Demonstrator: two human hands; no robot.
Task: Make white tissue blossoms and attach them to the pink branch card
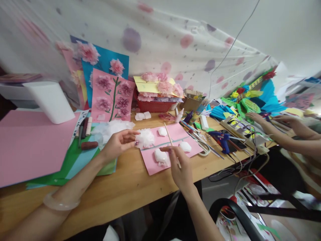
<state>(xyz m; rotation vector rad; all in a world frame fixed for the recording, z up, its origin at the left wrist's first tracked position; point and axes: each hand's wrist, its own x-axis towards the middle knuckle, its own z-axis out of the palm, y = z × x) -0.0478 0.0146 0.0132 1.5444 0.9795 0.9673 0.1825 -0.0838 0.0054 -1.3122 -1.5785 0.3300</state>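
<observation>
A pink sheet of card (150, 164) lies on the wooden table with a grey-green stem line drawn across it. Along the stem sit a fluffy white tissue-paper flower (145, 138) and several white tissue pads, one of them a folded pad (160, 156). My left hand (121, 142) has its fingertips closed at the left edge of the flower, where a small purplish spot shows. Between the fingers of my right hand (181, 165) is a thin wooden stick (168, 134), slanting over the middle of the card.
Loose white tissue (112, 129), markers and coloured paper lie to the left, beside a tissue pack (50, 100). Finished flower cards (112, 93) lean behind, near a red basket (152, 106). A blue glue gun (223, 140) and cables stand right; another person's hands (255, 117) work beyond.
</observation>
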